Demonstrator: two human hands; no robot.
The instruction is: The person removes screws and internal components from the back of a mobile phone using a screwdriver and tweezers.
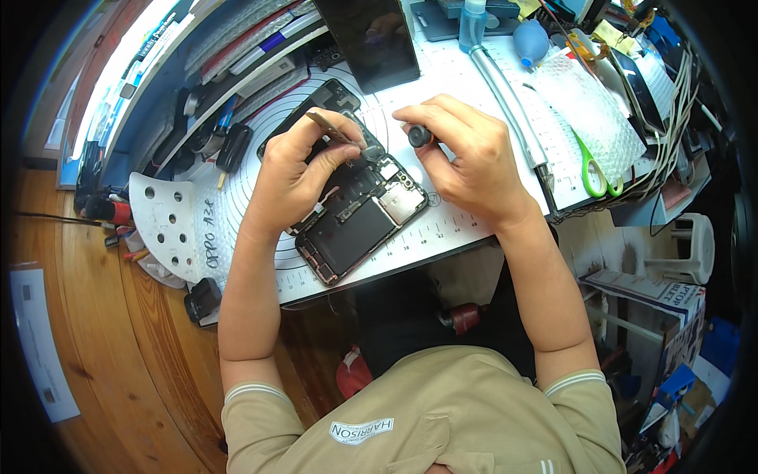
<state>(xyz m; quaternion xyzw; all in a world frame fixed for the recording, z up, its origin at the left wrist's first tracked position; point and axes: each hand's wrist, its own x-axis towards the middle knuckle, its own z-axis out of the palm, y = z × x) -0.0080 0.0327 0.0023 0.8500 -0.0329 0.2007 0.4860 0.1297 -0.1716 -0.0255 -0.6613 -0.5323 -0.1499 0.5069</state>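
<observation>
An opened smartphone lies at a slant on the white mat near the desk's front edge, its dark battery and inner boards bare. My left hand is over its left side, thumb and fingers pinched on a pair of tweezers. By those fingertips sits a small grey rounded piece; whether the tweezers touch it I cannot tell. To the right, clear of the phone, my right hand is closed around a screwdriver with a black end. Behind my left hand lies another dark phone part, partly covered.
A dark-screened device stands at the back. Toward the right lie a metal tube, green-handled scissors, bubble wrap and a blue air blower. A shelf with parts and a white perforated plate flank the left.
</observation>
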